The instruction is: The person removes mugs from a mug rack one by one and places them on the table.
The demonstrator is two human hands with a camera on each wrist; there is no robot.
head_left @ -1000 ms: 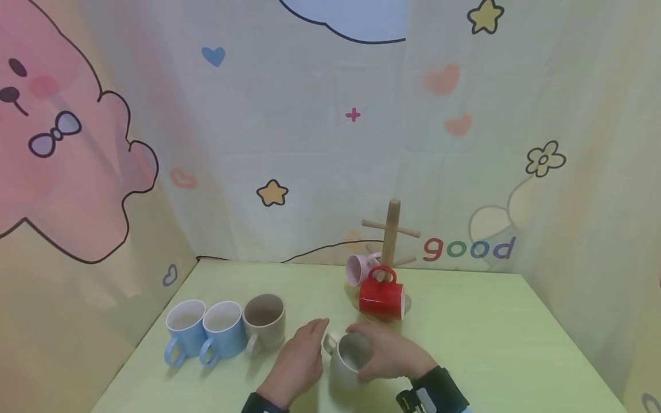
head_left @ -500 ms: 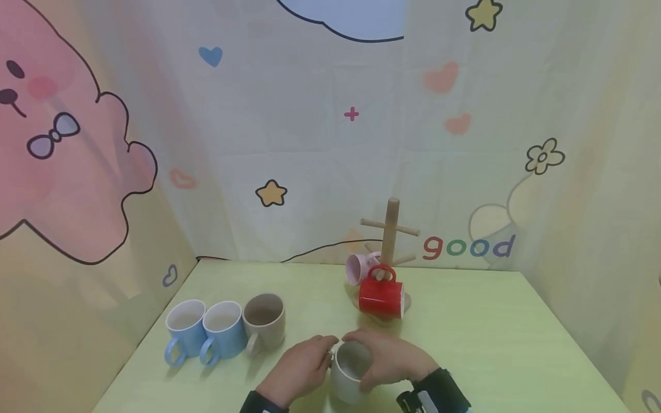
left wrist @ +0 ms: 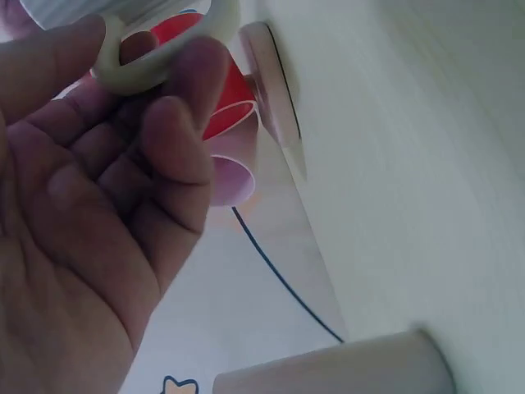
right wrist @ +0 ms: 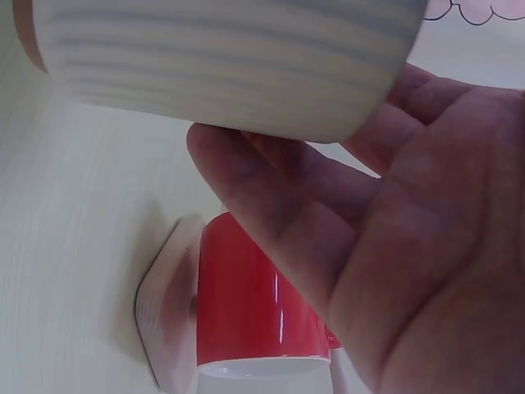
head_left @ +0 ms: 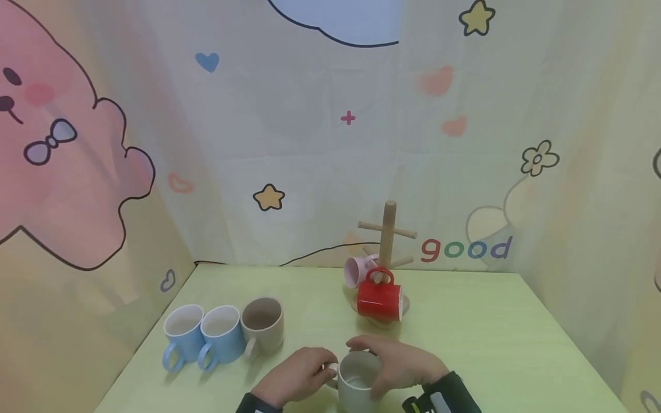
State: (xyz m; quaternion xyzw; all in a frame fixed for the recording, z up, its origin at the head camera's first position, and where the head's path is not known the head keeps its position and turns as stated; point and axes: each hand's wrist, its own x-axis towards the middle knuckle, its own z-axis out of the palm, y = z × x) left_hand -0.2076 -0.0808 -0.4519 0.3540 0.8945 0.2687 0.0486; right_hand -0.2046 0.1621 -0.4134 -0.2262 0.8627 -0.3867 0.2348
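An off-white mug (head_left: pixel 353 394) is upright near the front middle of the table, its handle (left wrist: pixel 135 74) turned to the left. My left hand (head_left: pixel 296 376) pinches that handle between thumb and fingers. From the other side my right hand (head_left: pixel 405 362) grips the mug's body near the rim. Faint ridges show along the mug's wall (right wrist: pixel 221 66) in the right wrist view. Behind stands a wooden mug tree (head_left: pixel 387 241), with a red mug (head_left: pixel 379 301) and a pink mug (head_left: pixel 355 272) on its lower pegs. Its upper pegs carry nothing.
To the left, two light blue mugs (head_left: pixel 188 341) and a beige mug (head_left: pixel 264 330) stand upright in a row, handles toward the front. The pale green table (head_left: pixel 490 344) ends at a printed curtain (head_left: pixel 299 137) at the back.
The off-white mug has shifted slightly right and toward the front in my right hand. My left hand has moved right from beside the mug and taken hold of its handle.
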